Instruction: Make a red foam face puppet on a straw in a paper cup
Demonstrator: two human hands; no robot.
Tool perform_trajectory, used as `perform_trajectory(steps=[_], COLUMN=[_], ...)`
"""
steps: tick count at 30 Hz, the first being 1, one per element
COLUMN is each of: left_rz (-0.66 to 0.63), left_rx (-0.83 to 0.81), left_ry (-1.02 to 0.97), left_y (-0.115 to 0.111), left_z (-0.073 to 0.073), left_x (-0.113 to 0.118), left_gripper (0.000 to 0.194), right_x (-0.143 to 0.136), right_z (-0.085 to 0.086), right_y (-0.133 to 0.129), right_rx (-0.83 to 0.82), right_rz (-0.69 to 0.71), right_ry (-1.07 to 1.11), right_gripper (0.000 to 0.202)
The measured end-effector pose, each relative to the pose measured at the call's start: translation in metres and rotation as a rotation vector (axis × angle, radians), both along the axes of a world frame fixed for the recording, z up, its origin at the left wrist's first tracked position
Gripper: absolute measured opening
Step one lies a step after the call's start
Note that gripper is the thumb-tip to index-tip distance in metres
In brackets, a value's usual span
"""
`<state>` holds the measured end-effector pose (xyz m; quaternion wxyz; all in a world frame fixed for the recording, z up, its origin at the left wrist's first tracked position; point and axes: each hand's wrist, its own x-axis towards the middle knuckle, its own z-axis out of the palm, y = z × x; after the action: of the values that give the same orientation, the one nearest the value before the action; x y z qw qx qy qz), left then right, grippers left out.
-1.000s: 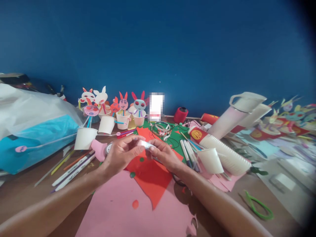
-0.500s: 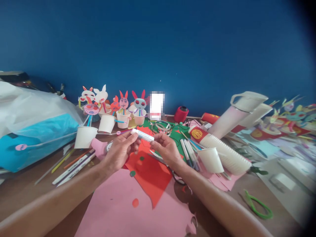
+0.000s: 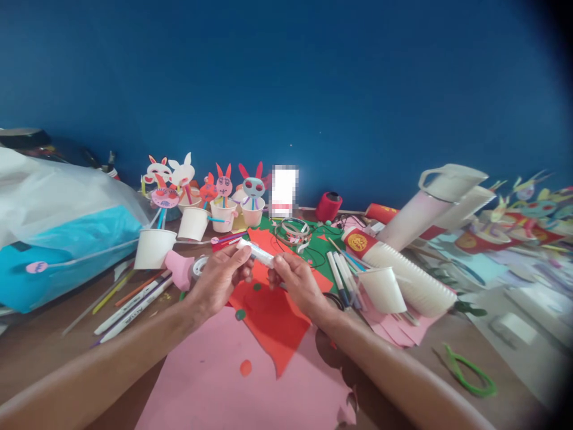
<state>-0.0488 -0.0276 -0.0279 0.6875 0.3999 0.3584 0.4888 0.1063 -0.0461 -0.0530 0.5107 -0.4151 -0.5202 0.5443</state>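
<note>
A white tube, perhaps a glue stick, is held between my two hands above the red paper. My left hand pinches its left end between thumb and fingers. On its right end, the thumb and fingers of my right hand are closed. Pink paper lies below, partly under the red sheet, with a small red disc on it. Two small green discs rest on or beside the red sheet. Behind my hands is green paper.
White cups with paper rabbit figures line the back left. Markers and a tape roll lie left. Stacked cups, a tall jug and a green pipe cleaner are at right. A plastic bag fills the far left.
My right hand has shifted slightly left and down along the tube and covers more of its right end. The scissors blades visible beside that hand earlier are now mostly hidden.
</note>
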Motion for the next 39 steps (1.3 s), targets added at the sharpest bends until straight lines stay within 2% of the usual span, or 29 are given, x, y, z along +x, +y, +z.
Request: perform_trajectory(steps=[3, 5, 7, 9, 12, 14, 17, 19, 22, 25, 27, 29, 32, 34, 36, 39], left_rz=[-0.014, -0.006, 0.02, 0.031, 0.01, -0.002, -0.012, -0.023, -0.022, 0.002, 0.0, -0.011, -0.02, -0.024, -0.018, 0.014], left_rx=[-0.007, -0.011, -0.017, -0.01, 0.001, 0.006, 0.009, 0.003, 0.003, -0.005, -0.003, 0.012, 0.019, 0.009, -0.004, -0.011], left_ry=[0.007, 0.015, 0.017, 0.02, 0.037, 0.042, 0.053, 0.056, 0.057, 0.065, 0.064, 0.065, 0.062, 0.056, 0.047, 0.04], left_y=[0.0, 0.001, 0.002, 0.003, 0.002, 0.001, 0.0, 0.0, 0.002, 0.003, 0.003, 0.002, 0.001, 0.001, 0.002, 0.005], left_z=[-0.003, -0.004, -0.004, -0.003, -0.002, -0.003, -0.005, -0.007, -0.008, -0.007, -0.007, -0.006, -0.007, -0.009, -0.01, -0.011], left_x=[0.001, 0.001, 0.001, 0.001, 0.002, 0.002, 0.002, 0.001, 0.001, 0.002, 0.002, 0.002, 0.002, 0.002, 0.002, 0.001], left_gripper=[0.02, 0.02, 0.021, 0.02, 0.02, 0.02, 0.02, 0.02, 0.02, 0.021, 0.022, 0.022, 0.021, 0.022, 0.022, 0.022], right_x=[0.0, 0.001, 0.003, 0.004, 0.004, 0.003, 0.003, 0.005, 0.007, 0.008, 0.007, 0.005, 0.004, 0.004, 0.005, 0.007], right_z=[-0.001, 0.001, 0.003, 0.005, 0.005, 0.005, 0.003, 0.002, 0.002, 0.002, 0.002, 0.002, 0.001, 0.002, 0.003, 0.003], right_y=[-0.001, -0.001, -0.001, -0.001, -0.001, -0.001, 0.0, 0.0, 0.001, 0.001, 0.001, 0.002, 0.002, 0.002, 0.001, 0.001], right_rx=[-0.081, -0.061, 0.022, 0.092, 0.102, 0.055, -0.129, -0.217, -0.118, 0.056, 0.096, 0.043, -0.171, -0.255, -0.204, -0.021], right_rz=[0.015, 0.004, -0.019, -0.051, -0.072, -0.018, 0.101, 0.128, 0.072, -0.029, -0.066, -0.051, 0.041, 0.076, 0.063, 0.007], right_ry=[-0.021, -0.078, -0.132, -0.174, -0.208, -0.162, -0.021, -0.007, -0.136, -0.217, -0.22, -0.189, -0.062, -0.028, -0.064, -0.133], right_gripper=[0.047, 0.052, 0.047, 0.033, 0.028, 0.034, 0.048, 0.055, 0.054, 0.036, 0.032, 0.039, 0.052, 0.057, 0.056, 0.038])
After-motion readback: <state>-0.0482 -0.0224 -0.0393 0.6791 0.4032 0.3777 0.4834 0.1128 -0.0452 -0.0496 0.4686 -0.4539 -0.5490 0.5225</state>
